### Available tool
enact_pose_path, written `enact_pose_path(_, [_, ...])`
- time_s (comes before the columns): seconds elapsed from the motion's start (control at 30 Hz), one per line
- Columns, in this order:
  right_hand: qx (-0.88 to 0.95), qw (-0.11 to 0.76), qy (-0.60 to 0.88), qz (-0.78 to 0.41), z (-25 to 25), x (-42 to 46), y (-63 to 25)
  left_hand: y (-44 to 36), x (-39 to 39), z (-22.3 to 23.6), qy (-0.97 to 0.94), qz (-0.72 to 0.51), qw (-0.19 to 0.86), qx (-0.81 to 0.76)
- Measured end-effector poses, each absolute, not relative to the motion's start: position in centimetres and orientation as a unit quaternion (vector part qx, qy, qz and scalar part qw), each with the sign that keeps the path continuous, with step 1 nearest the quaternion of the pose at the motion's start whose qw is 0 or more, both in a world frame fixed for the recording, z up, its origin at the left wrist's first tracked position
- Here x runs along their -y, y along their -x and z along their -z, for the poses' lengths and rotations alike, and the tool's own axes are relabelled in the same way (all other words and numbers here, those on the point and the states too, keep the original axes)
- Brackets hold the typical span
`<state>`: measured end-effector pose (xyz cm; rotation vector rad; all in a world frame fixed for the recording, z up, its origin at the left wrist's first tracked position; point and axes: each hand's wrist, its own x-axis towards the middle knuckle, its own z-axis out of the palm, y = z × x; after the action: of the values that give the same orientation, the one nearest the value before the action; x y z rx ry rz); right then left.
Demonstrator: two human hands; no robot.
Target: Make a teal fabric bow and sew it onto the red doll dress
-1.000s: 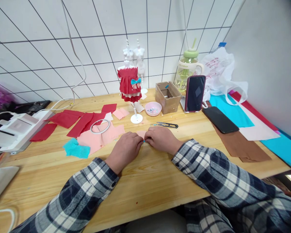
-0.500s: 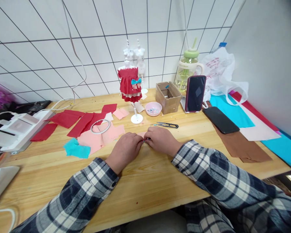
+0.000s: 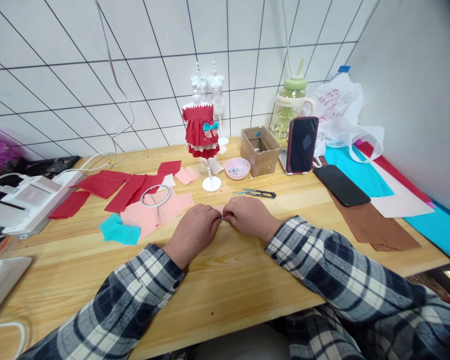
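Note:
My left hand and my right hand meet above the middle of the table, fingertips pinched almost together. Between them shows a tiny bluish bit, too small to name; the fingers hide the rest. Just beyond my right hand lie black thread snips. A pink bowl of small beads or sequins is farther back. Behind my hands stands a small white dress form wearing a red ruffled doll dress with a blue and pink bow.
Left of my hands lie pink cloth, a blue scrap, a white ring and red pieces. Rightward are a cardboard box, an upright phone, a flat black phone and brown cloth. A power strip sits far left.
Both hands stay pinched together in nearly the same place, with only a very slight shift of the fingers. The things on the table have not moved.

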<state>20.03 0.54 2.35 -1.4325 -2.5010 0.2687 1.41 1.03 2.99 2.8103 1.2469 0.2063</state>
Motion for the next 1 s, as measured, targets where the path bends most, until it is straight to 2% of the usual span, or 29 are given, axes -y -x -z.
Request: enact_pose_path(1.0, [0.868, 0.118, 0.476, -0.075, -2.32, -0.64, -20.20, -1.40, -1.22, -2.81, -0.918, -0.082, 0.035, -0.387])
